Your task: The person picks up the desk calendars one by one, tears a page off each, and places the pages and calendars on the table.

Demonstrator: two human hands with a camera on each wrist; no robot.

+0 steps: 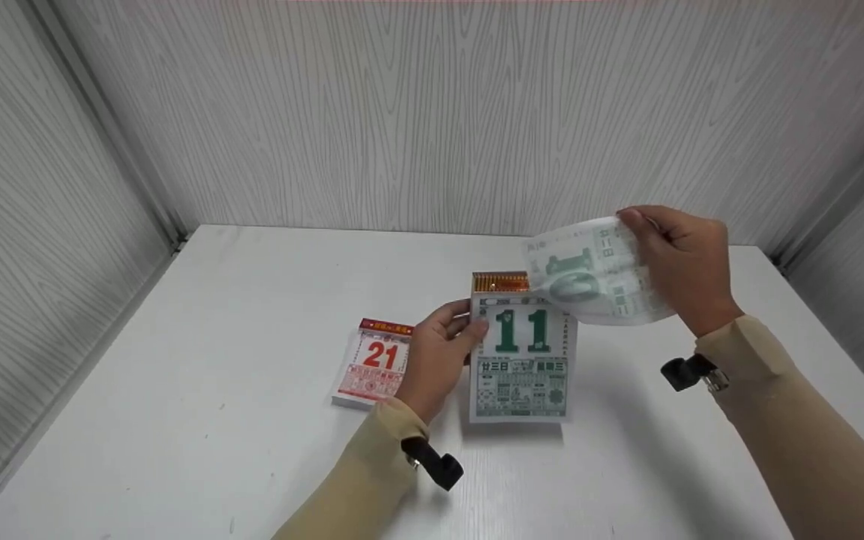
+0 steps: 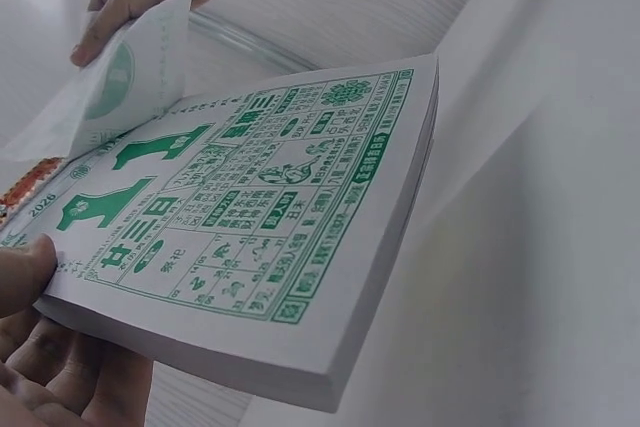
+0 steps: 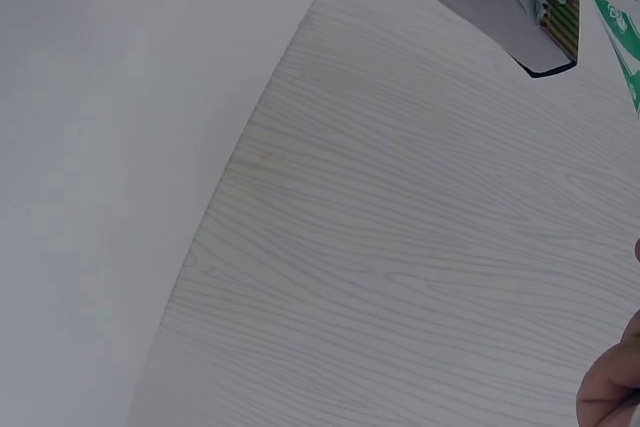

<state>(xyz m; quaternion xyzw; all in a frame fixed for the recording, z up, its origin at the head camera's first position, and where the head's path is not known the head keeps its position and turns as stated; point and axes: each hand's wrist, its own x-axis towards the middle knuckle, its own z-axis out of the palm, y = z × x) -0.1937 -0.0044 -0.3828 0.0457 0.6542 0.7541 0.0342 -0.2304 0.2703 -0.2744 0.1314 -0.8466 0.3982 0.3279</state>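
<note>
My left hand (image 1: 439, 360) grips the left edge of a thick tear-off calendar (image 1: 522, 375), thumb on the front and fingers behind. Its top page shows a green 11 beneath a gold and red header strip. Between thumb and fingers my right hand (image 1: 683, 262) pinches a thin calendar page (image 1: 589, 277) with a green 10, pulled up and to the right. The lower left corner of that page overlaps the calendar's top in the head view. In the left wrist view the page (image 2: 140, 82) rises curled from the header end. The right wrist view catches only part of the right hand's fingers (image 3: 610, 387).
A smaller tear-off calendar (image 1: 376, 367) with a red 21 lies on the white table (image 1: 252, 450), left of the left hand and partly behind it. Wood-grained panels (image 1: 402, 112) enclose the table at the back and sides.
</note>
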